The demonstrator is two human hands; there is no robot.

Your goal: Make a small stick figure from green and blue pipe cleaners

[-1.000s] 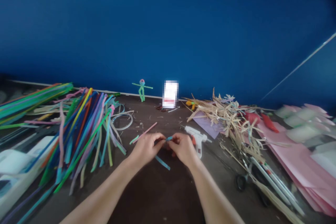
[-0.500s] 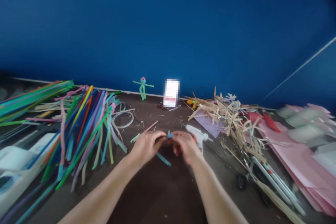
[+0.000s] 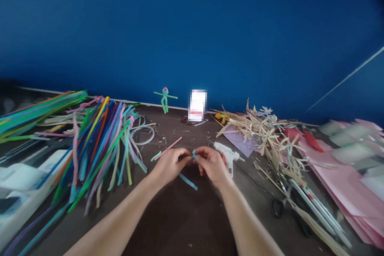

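Observation:
My left hand (image 3: pixel 168 165) and my right hand (image 3: pixel 212 165) meet over the middle of the dark table (image 3: pixel 180 224). Both pinch a light blue pipe cleaner (image 3: pixel 188 181). Its short upper end sticks up between my fingertips, and its longer end hangs down toward the table below my hands. The fingers of both hands are curled closed around it.
A big fan of coloured pipe cleaners (image 3: pixel 99 144) lies at the left. A white glue gun (image 3: pixel 228 155) sits just right of my hands, then a pile of straw strips (image 3: pixel 264 136), scissors (image 3: pixel 277 204) and pink paper sheets (image 3: pixel 339 180). A small green pipe-cleaner figure (image 3: pixel 165 99) stands by the blue wall.
My hands stay together on the blue pipe cleaner, with the fingers working its upper end. The short end now points up between the fingertips. The view has shifted slightly.

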